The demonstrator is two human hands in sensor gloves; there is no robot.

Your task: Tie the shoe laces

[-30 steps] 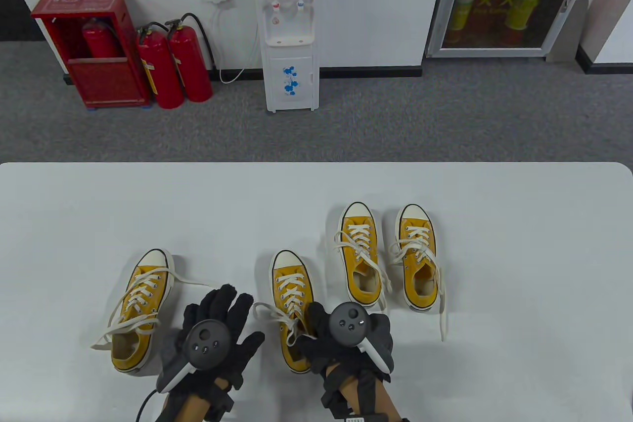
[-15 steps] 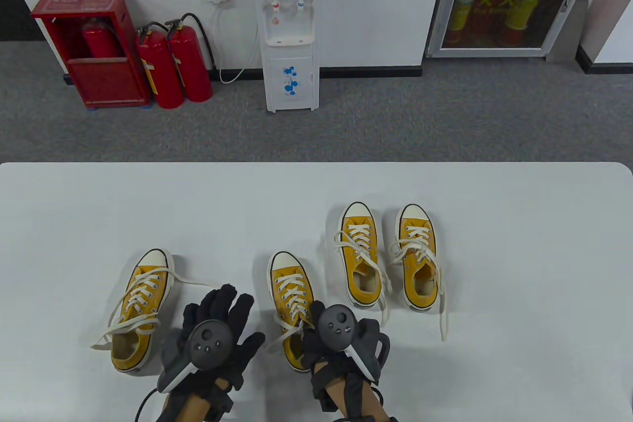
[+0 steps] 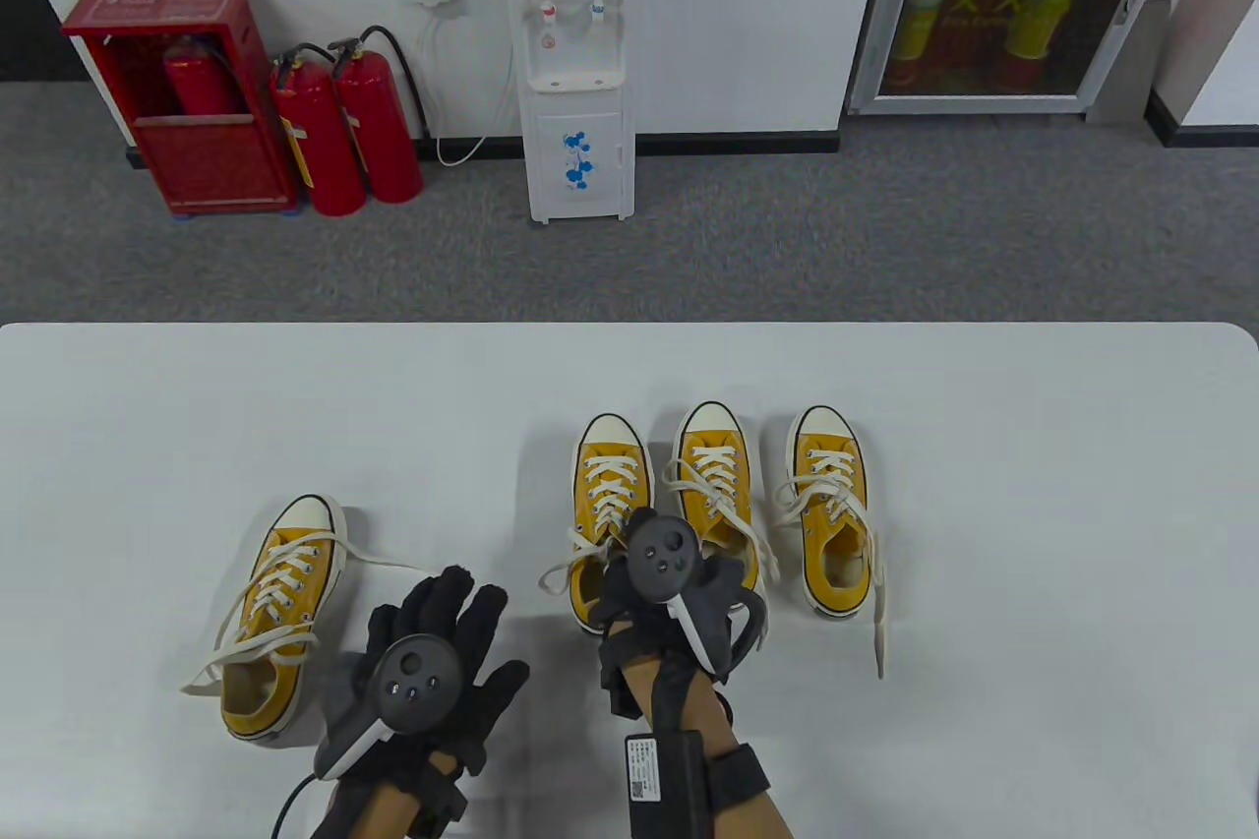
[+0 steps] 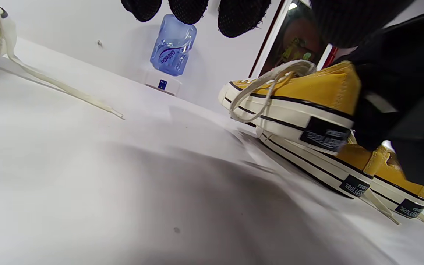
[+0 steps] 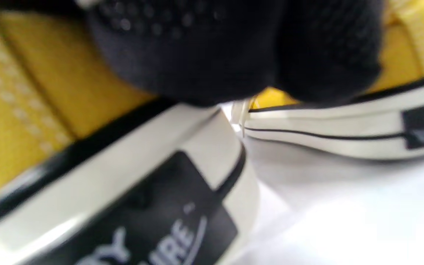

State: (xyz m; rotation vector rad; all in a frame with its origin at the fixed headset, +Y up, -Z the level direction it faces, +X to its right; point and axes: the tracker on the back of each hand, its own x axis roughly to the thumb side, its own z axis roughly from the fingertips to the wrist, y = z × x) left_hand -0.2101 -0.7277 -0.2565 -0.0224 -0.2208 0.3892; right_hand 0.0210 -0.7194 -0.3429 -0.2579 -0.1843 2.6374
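Four yellow canvas sneakers with white laces are on the white table [image 3: 1033, 446]. My right hand [image 3: 679, 583] grips the heel end of one sneaker [image 3: 610, 485], which lies just left of a pair [image 3: 716, 495] [image 3: 831, 505] with tied laces. A lace loop [image 3: 561, 573] hangs off the held sneaker's left side. The left wrist view shows that sneaker [image 4: 300, 95] and the gripping right hand [image 4: 399, 84]; whether its sole touches the table I cannot tell. My left hand [image 3: 443, 623] lies flat with fingers spread, beside a fourth sneaker [image 3: 280, 603] with loose laces [image 3: 384, 564].
Beyond the table's far edge is grey carpet with a water dispenser [image 3: 575, 62], red fire extinguishers [image 3: 344, 131] and a red cabinet [image 3: 172, 91]. Bare tabletop stretches across the far half and the right side.
My right hand has carried the middle sneaker away from me and rightward, from near the front edge to a spot directly left of the tied pair. The left hand stayed put.
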